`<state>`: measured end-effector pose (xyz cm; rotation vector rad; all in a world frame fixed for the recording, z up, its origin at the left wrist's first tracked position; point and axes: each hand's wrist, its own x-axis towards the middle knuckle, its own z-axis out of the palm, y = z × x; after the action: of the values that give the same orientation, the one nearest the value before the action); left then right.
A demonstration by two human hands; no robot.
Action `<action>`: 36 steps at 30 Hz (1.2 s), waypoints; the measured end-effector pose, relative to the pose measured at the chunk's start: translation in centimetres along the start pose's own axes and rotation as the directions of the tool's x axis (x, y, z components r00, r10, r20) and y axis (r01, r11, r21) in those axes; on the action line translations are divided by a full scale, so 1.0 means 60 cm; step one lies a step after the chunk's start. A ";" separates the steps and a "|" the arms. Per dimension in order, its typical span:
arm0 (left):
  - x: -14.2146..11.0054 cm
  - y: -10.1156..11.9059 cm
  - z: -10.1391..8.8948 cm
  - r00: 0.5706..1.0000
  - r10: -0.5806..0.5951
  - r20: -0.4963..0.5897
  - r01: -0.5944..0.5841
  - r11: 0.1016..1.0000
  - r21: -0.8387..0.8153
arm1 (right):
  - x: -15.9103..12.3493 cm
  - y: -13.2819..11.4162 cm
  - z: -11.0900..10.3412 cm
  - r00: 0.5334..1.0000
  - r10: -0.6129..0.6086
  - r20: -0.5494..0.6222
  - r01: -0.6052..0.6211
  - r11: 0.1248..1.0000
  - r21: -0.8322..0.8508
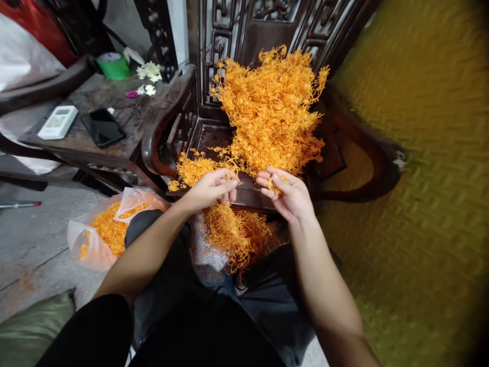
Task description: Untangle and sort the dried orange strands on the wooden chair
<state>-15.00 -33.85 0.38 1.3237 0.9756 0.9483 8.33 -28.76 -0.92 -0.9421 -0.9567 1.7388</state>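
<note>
My left hand (220, 186) pinches a thin orange sprig (234, 168) between thumb and fingers, above the chair seat's front edge. Small orange flower-like pieces (275, 184) sit in my right hand (288, 196), its thumb resting over them and its palm turned partly up. Behind both hands a tall heap of branching orange sprigs (275, 107) fills much of the dark wooden chair (202, 135). Beside my left hand lies a low pile of orange pieces (194, 171). Below the seat, between my knees, hangs a tangle of bare-looking orange stems (239, 234).
On the floor at left stands a clear plastic bag (82, 239) of orange pieces. A side table (130, 102) bears green tape (116, 71), a white remote (58, 122) and a dark phone (102, 127). A yellow-green textured surface (420, 153) rises at right.
</note>
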 end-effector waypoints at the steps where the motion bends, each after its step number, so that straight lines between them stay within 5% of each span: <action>1: 0.004 -0.003 0.001 1.000 0.014 -0.023 -0.016 0.998 -0.055 | 0.000 0.004 0.006 1.000 0.013 0.020 -0.013 1.000 0.023; 11: 0.028 -0.007 0.024 0.980 -0.047 -0.196 -0.033 0.921 -0.387 | 0.000 0.024 0.028 0.996 -0.085 0.016 0.084 0.995 0.049; 18: 0.023 0.021 0.010 0.969 -0.120 -0.215 -0.011 0.852 -0.524 | 0.000 0.004 0.019 0.998 0.025 0.054 -0.032 0.990 0.137; 22: 0.025 0.024 0.007 0.957 -0.123 -0.264 -0.039 0.843 -0.536 | -0.012 0.019 0.030 0.994 -0.047 0.098 0.068 0.972 -0.227; 24: 0.027 0.024 0.008 0.941 -0.111 -0.321 -0.085 0.839 -0.538 | -0.020 0.031 0.039 0.964 -0.088 0.249 0.206 0.841 -0.501; 26: 0.030 0.022 0.010 0.922 -0.098 -0.374 -0.117 0.851 -0.512 | -0.025 0.042 0.047 0.912 -0.057 0.406 0.331 0.686 -0.648; 28: 0.031 0.017 0.013 0.919 -0.081 -0.386 -0.114 0.882 -0.456 | -0.027 0.048 0.051 0.879 -0.034 0.475 0.388 0.631 -0.672; 33: 0.020 0.000 0.014 0.982 -0.016 -0.191 -0.006 0.993 -0.117 | -0.021 0.040 0.049 0.910 -0.171 0.378 0.373 0.735 -0.566; 36: 0.014 -0.005 0.008 0.981 0.010 -0.192 0.022 0.986 0.166 | -0.017 0.035 0.043 0.934 -0.187 0.306 0.336 0.751 -0.568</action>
<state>-14.28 -33.22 0.05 1.3855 1.2294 1.0211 5.62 -30.82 -1.54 -0.9460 -1.7959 1.3159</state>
